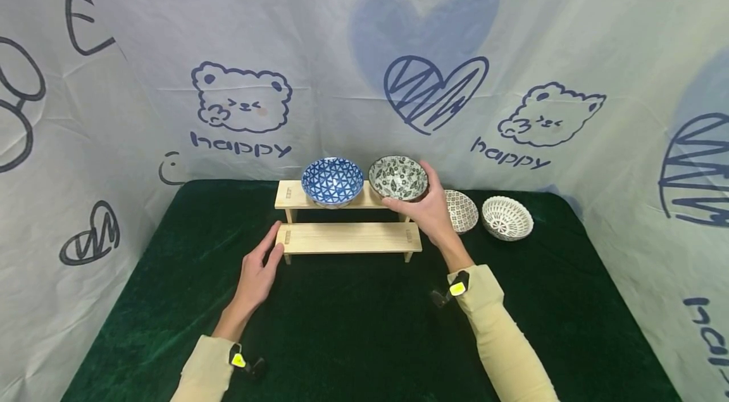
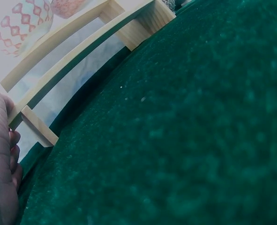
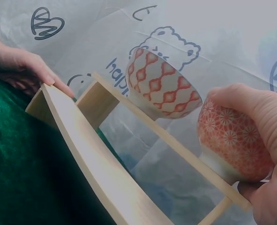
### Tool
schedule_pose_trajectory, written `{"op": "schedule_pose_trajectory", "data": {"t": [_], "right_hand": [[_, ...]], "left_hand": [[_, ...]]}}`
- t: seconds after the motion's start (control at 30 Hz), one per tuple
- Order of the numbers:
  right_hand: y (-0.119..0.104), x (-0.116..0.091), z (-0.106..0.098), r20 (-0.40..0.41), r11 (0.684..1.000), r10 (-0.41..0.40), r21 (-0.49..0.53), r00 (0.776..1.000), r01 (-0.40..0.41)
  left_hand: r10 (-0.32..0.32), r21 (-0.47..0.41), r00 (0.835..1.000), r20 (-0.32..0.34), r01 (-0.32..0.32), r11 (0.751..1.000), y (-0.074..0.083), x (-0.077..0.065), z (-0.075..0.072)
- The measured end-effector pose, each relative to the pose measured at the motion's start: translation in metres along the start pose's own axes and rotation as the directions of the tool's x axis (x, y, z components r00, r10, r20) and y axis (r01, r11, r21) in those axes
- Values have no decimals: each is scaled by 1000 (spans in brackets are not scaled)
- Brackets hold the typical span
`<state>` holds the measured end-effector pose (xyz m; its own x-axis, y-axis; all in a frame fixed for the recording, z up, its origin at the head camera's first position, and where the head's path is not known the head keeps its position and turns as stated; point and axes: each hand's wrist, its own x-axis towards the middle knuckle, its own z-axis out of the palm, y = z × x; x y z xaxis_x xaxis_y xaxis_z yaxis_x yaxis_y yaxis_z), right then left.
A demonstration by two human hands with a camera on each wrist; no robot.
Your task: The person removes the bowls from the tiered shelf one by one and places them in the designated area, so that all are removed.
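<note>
A white backdrop (image 1: 336,28) printed with blue hearts, cartoon heads and the word "happy" hangs behind a dark green cloth (image 1: 364,326). Pale yellow sleeves (image 1: 507,339) reach in over the cloth. The lower shelf (image 1: 350,238), pale wood on short legs, stands in front of the higher upper shelf (image 1: 291,195). The left hand (image 1: 256,272) is at the left end of the lower shelf, thumb and forefinger parted and touching the wood; the wrist view crops it, so whether it grips or merely touches I cannot tell. The right hand (image 1: 429,209) grips the grey bowl (image 1: 397,178), thumb in front and fingers behind, at the right end of the upper shelf. The blue bowl (image 1: 332,182) sits just beside it, toward the left of that shelf, red diamonds on its outside; the grey bowl's outside is red with pale flowers. On the cloth to the right lie the patterned bowl (image 1: 462,212), partly behind the right hand, and the white bowl (image 1: 507,218) near it.
</note>
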<state>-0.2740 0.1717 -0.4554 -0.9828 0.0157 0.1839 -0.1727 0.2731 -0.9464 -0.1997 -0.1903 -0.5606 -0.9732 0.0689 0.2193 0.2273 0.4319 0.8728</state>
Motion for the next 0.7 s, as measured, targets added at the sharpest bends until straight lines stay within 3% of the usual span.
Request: {"op": "schedule_pose_trajectory", "data": {"t": [0.33,0.7], "right_hand": [[0,-4,-3,-48,1000,-8,19,999,9],[2,-13,-12,-47,999,-22,48,999,24]], "left_hand": [[2,-4,1000,-6,-2,1000,0,0,0],[-6,1,1000,-7,6,1000,-1,0,1]]}}
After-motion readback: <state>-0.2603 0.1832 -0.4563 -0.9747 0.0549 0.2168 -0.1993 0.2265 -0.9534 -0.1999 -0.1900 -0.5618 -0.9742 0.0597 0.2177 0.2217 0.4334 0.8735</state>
